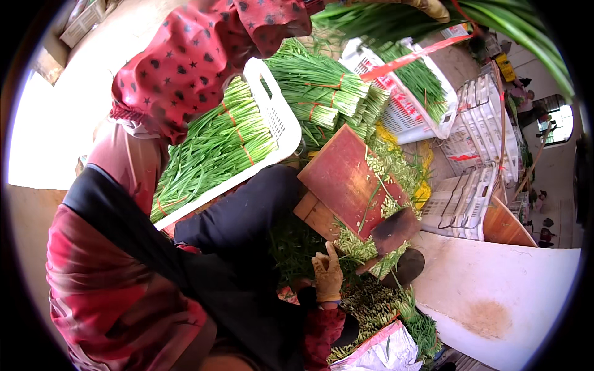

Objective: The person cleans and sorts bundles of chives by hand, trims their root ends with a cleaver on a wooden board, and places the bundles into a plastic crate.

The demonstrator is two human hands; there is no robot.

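Red heart-printed fabric sleeve (192, 59) fills upper left! Tan-gloved left hand (435, 8) grips long green leaves (516, 23), upper right; tan-gloved right hand (328, 272), lower centre, half-open.

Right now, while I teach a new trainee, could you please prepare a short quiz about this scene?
1. True or false: the right hand is bare, without a glove.
2. Multiple choice: the left hand is at A) the white sack; B) the lifted green bunch; C) the reddish board.
3. Fill in: in the nearer white crate, the greens are tied with ____ bands.

Key: 1. False, it wears a tan glove. 2. B. 3. Red.
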